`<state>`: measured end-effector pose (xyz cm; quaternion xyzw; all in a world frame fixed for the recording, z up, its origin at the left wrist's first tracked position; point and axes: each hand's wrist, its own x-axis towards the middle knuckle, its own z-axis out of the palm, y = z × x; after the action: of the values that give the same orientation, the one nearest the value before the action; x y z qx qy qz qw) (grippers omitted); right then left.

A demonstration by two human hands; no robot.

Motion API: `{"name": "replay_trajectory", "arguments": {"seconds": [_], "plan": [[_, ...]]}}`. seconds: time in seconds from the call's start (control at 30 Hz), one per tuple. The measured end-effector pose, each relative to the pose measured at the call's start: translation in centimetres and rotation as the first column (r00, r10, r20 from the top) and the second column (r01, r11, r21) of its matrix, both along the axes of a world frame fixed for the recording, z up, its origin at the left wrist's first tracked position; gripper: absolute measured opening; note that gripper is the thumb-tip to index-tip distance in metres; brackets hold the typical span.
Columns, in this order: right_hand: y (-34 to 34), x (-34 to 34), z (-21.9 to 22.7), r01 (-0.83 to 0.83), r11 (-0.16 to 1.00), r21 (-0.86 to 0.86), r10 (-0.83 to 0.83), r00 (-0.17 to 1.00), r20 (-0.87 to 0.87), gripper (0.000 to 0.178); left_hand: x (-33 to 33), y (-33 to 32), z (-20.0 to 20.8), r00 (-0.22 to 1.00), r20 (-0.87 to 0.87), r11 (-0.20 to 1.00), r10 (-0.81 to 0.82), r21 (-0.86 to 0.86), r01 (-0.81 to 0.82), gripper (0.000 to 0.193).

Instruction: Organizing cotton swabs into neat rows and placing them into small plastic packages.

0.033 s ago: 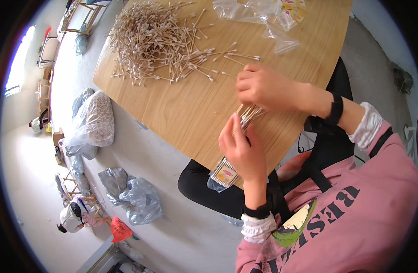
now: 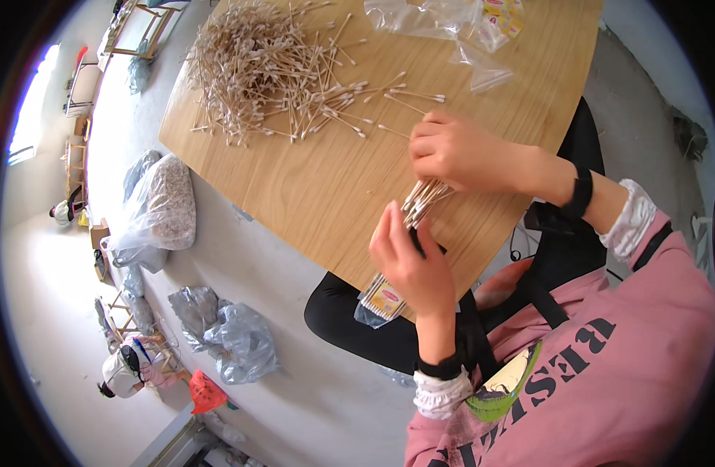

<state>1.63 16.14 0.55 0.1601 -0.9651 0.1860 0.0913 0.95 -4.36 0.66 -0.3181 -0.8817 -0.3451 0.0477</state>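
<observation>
My left hand is wrapped around a small clear packet with a bundle of wooden cotton swabs standing in it, over the near edge of the wooden table. The packet's lower end hangs below my palm. My right hand sits on the bundle's upper tips, fingers pinched on them. A large loose pile of cotton swabs lies spread at the table's far left. Several empty clear packets lie at the far right.
On the floor to the left stand a filled clear sack and crumpled grey plastic bags. Another person crouches at the lower left. Wooden frames stand at the upper left.
</observation>
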Motion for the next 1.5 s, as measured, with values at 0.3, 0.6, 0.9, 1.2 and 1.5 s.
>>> {"name": "replay_trajectory", "arguments": {"seconds": [0.3,0.6,0.9,1.2,1.5], "plan": [[-3.2,4.5,-2.3,0.141,0.971,-0.192,-0.150,0.988,-0.029,0.050,0.8,-2.2,0.1,0.994,0.060,0.994,0.094,-0.063,-0.090,0.034],[-2.0,5.0,-2.5,0.227,0.950,-0.213,-0.266,0.948,-0.176,0.024,-3.2,-2.4,0.5,0.989,0.147,0.978,0.015,-0.209,0.017,0.004],[-4.7,5.2,-2.5,0.258,0.922,-0.289,-0.304,0.944,-0.127,0.023,-4.4,1.0,0.7,0.975,0.215,0.969,-0.048,-0.227,0.098,0.004],[-3.8,7.0,-1.9,0.484,0.440,-0.756,-0.709,0.704,0.037,0.019,0.6,3.3,1.0,0.990,0.004,0.966,-0.141,-0.218,0.139,0.052],[-3.5,6.9,-2.7,0.464,0.430,-0.774,-0.697,0.716,0.042,0.018,7.9,2.5,-1.9,0.986,0.100,0.842,-0.132,-0.513,0.165,0.110]]}}
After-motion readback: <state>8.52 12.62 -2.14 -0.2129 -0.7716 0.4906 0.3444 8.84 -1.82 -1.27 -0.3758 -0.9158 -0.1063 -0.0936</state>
